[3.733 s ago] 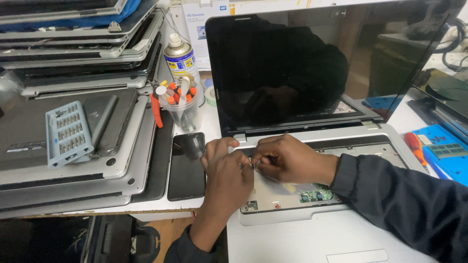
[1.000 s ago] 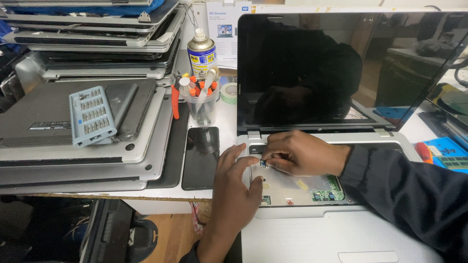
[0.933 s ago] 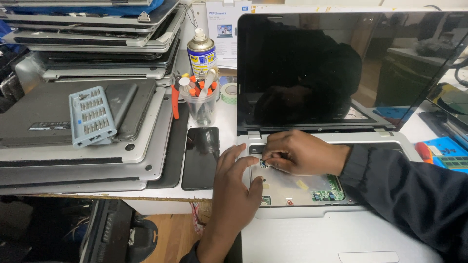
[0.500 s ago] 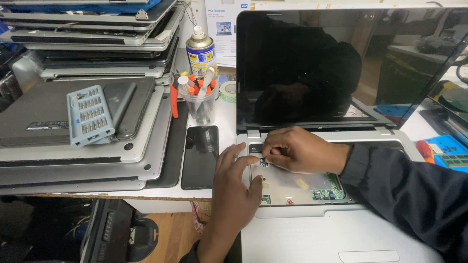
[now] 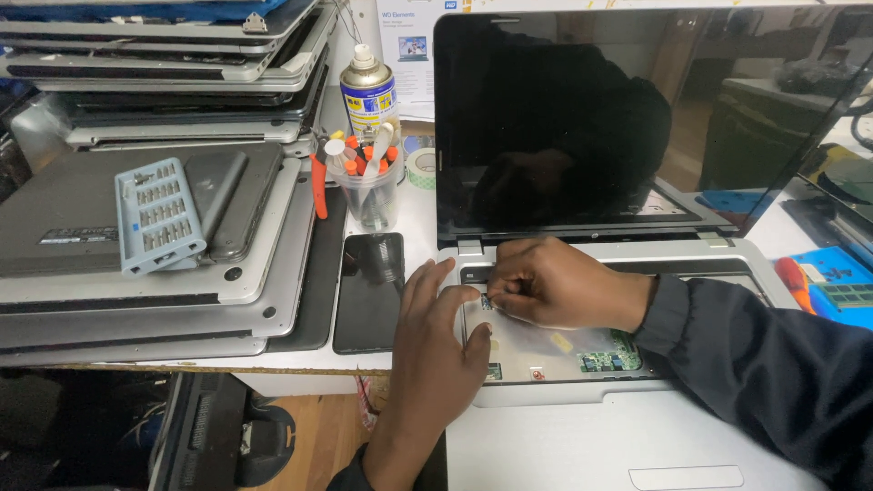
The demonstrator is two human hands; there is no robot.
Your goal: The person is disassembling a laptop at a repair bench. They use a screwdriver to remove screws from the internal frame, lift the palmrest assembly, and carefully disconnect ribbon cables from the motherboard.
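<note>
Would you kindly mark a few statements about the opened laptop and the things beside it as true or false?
1. The laptop screen is dark. True.
2. The right hand rests on the bit case. False: it pinches something small in the opened laptop base; the blue-grey bit case lies on the stacked laptops.
3. The left hand lies flat at the base's left edge. True.
4. The black phone lies right of the laptop. False: it lies left of it.

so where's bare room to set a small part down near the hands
Bare palm rest below the right hand and left hand, above the touchpad. Bare white table strip between cup of tools and laptop screen. Crowded left: stacked laptops, phone.
</note>
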